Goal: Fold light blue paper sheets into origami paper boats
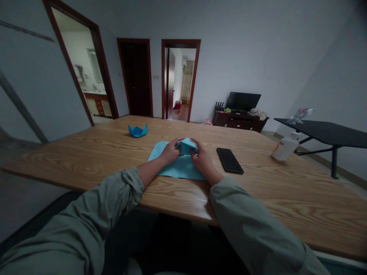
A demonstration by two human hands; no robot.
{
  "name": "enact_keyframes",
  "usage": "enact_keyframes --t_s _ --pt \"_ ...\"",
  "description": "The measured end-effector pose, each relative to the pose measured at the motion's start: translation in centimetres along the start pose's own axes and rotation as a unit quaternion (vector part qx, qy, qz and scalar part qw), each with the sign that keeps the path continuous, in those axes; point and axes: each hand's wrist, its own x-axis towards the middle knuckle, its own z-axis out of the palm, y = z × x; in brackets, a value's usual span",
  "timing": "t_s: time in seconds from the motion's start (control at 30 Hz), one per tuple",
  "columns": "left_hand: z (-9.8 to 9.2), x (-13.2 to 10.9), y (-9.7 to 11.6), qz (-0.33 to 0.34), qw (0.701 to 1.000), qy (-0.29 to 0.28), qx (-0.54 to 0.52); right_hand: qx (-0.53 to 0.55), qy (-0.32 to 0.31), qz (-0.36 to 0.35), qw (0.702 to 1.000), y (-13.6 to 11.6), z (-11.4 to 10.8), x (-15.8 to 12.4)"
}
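A sheet of light blue paper [180,169] lies on the wooden table [86,168], with its upper part gathered into a raised fold [186,146]. My left hand [170,151] pinches that fold from the left, and my right hand [203,160] grips it from the right. My fingers hide the fold's inner edges. Beyond my left hand sits a finished darker blue origami crown-shaped piece [138,131]. To the right of my right hand, a black smartphone [229,160] lies face up, apart from the paper.
A white plastic bottle [285,148] lies on the table's right side. A black side table [323,131] with a clear plastic item stands beyond it. Far back are a dark TV cabinet [239,121] and doorways. My grey-green sleeves cross the table's near edge.
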Motion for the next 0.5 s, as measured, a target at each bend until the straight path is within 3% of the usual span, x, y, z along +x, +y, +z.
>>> enact_keyframes --t_s 0.17,0.37,0.5 --pt "-0.6 0.4 0.2 -0.059 0.997 -0.005 -0.042 -0.024 -0.042 0.059 0.997 0.9 -0.4 0.1" --pt "-1.1 0.7 1.2 -0.154 0.978 -0.003 -0.138 -0.065 -0.097 0.058 0.991 0.6 -0.6 -0.3" --pt "-1.1 0.5 1.2 -0.156 0.968 -0.047 -0.190 -0.059 -0.129 0.041 0.989 0.1 -0.6 -0.2"
